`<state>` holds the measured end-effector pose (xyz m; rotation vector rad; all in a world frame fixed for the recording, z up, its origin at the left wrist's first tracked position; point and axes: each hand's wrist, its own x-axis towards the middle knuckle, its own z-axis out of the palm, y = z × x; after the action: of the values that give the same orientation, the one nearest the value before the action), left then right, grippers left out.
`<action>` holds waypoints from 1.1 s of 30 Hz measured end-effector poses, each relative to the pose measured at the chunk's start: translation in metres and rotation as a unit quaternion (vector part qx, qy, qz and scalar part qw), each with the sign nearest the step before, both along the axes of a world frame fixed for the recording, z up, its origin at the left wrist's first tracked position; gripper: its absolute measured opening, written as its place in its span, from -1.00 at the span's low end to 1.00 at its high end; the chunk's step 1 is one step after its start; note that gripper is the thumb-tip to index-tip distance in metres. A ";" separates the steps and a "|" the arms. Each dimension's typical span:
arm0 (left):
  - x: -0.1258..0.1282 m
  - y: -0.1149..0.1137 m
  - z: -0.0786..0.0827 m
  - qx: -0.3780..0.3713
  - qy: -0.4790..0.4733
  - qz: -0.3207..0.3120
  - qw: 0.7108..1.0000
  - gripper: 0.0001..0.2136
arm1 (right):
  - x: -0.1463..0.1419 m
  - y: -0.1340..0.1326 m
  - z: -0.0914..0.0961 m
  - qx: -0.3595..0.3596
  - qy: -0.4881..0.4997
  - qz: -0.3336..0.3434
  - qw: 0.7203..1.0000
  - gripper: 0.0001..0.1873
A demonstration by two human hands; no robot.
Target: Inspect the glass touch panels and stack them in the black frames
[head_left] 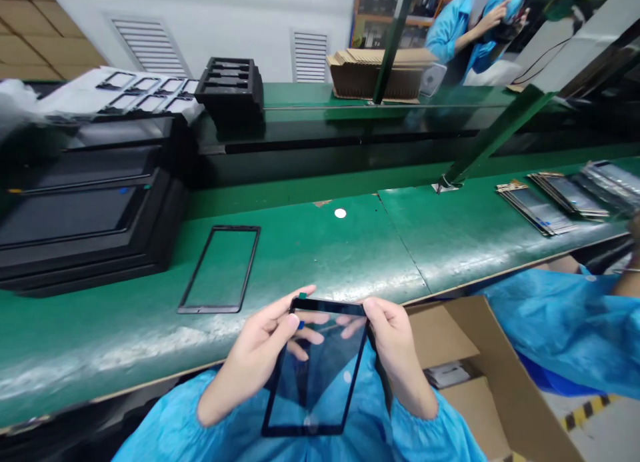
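Observation:
A clear glass touch panel with a black border (320,375) is held up in front of me, off the table edge. My left hand (273,339) pinches its upper left corner, thumb in front and fingers showing through the glass behind. At the upper right corner, my right hand (389,329) grips the panel the same way. A small green tab (302,295) sticks out at the top left, and a blue tab (301,325) shows by my left thumb. Beyond my left hand, a thin black rectangular frame (245,269) lies flat on the green table.
Black foam trays (160,229) holding dark panels are stacked at left. Stacks of panels (537,209) lie at right. A green post (495,139) rises from the green table (320,262). An open cardboard box (505,355) stands below, near a co-worker's blue sleeve (565,322).

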<state>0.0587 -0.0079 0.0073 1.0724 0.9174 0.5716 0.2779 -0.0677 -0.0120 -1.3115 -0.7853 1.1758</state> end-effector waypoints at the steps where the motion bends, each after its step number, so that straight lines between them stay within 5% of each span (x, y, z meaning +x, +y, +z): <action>1: -0.001 -0.001 0.000 0.002 0.001 -0.001 1.000 -0.32 | -0.001 0.000 0.001 0.001 -0.002 0.003 1.000 -0.45; 6: -0.007 0.000 -0.002 0.018 0.018 -0.008 1.000 -0.37 | 0.000 -0.002 0.003 0.018 -0.027 0.014 0.999 -0.48; 9: -0.009 0.003 0.002 0.099 0.068 -0.020 0.992 -0.47 | -0.003 -0.004 0.006 0.025 -0.064 0.033 0.997 -0.52; 13: -0.008 0.006 0.009 0.229 0.156 -0.127 0.952 -0.42 | -0.016 -0.001 0.008 0.036 -0.119 0.131 0.984 -0.75; 15: -0.008 0.007 0.009 0.208 0.153 -0.166 0.952 -0.43 | -0.014 0.001 0.006 0.054 -0.113 0.088 0.988 -0.83; 19: -0.015 0.012 -0.001 0.110 0.101 -0.030 0.988 -0.60 | 0.020 0.000 -0.009 0.082 -0.185 -0.121 0.972 -0.69; 23: -0.023 0.018 -0.015 0.082 0.051 0.090 0.991 -0.52 | 0.040 -0.003 -0.036 0.031 -0.063 -0.082 0.994 -0.51; 27: -0.026 0.019 -0.023 0.121 0.083 0.093 0.985 -0.51 | 0.024 -0.006 -0.041 0.004 0.013 -0.081 0.997 -0.54; 29: -0.025 0.020 -0.024 0.234 0.152 0.095 0.956 -0.52 | 0.015 -0.005 -0.035 0.004 -0.002 -0.095 0.995 -0.60; 33: -0.015 0.028 -0.018 0.545 0.268 0.009 0.795 -0.62 | 0.005 -0.005 -0.025 0.001 -0.026 -0.075 0.997 -0.58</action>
<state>0.0432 0.0199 -0.0102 2.3693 1.0849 0.8643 0.2834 -0.0730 -0.0368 -1.3797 -0.7126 1.0250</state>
